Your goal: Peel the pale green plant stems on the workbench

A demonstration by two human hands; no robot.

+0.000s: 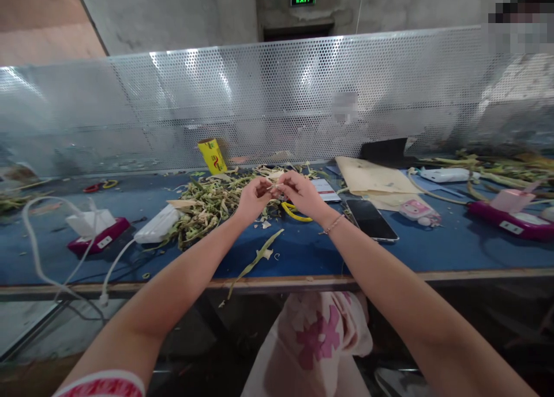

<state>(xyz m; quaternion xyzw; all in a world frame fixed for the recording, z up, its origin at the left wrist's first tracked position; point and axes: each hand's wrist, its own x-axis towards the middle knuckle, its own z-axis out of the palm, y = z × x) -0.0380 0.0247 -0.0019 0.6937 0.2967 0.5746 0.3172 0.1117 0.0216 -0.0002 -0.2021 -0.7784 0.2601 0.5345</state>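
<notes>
My left hand (254, 196) and my right hand (300, 195) meet above the blue tabletop, fingertips pinched close together. Something small and pale shows between them, too small to name. Just left of and behind my hands lies a heap of greenish, withered plant pieces (208, 203), partly covered by my left hand. A yellow loop (296, 213) rests on the table below my right hand. In front of my hands, a long green leaf strip (255, 261) reaches over the table's front edge, with a pale scrap beside it.
A black phone (372, 219), a pink case (419, 211) and brown paper (376, 178) lie at right. Purple power strips (98, 235) with cables stand on both sides, one near a white power bank (156, 224). Behind stand a yellow box (212, 156) and a perforated metal panel (259, 97).
</notes>
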